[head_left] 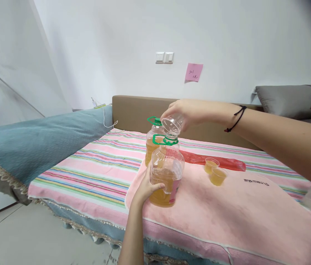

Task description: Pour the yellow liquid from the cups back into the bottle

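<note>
Left hand point(146, 187) curls around the lower left side of the near bottle point(168, 176), thumb across the front, fingers mostly hidden behind. Right hand point(187, 112) closes on a clear cup point(173, 125) from above and the right, cup tipped, rim facing left and near, held just over the bottle neck. Cannot tell whether cup and neck touch.

By size: striped bedspread point(83, 180) underneath everything, pink mat point(199, 213) over its near middle and right. Near bottle stands upright toward the left of the mat, part full of yellow liquid, neck bare, green handle point(158, 139) round it. Far bottle point(150, 145) just behind and to its left, also part full, green cap point(158, 121) on. Red plastic point(199, 158) lies lengthwise beyond the mat's middle. Small cups last: far cup point(211, 168) and near cup point(217, 178), side by side right of the bottles, both holding yellow liquid.

Progress, by judgement: two cups filled and set down; near bottle uncapped. Held cup shows no clear yellow, so its handling looks midway; no stream made out. Left over: held cup not yet down, near bottle not yet capped.
</note>
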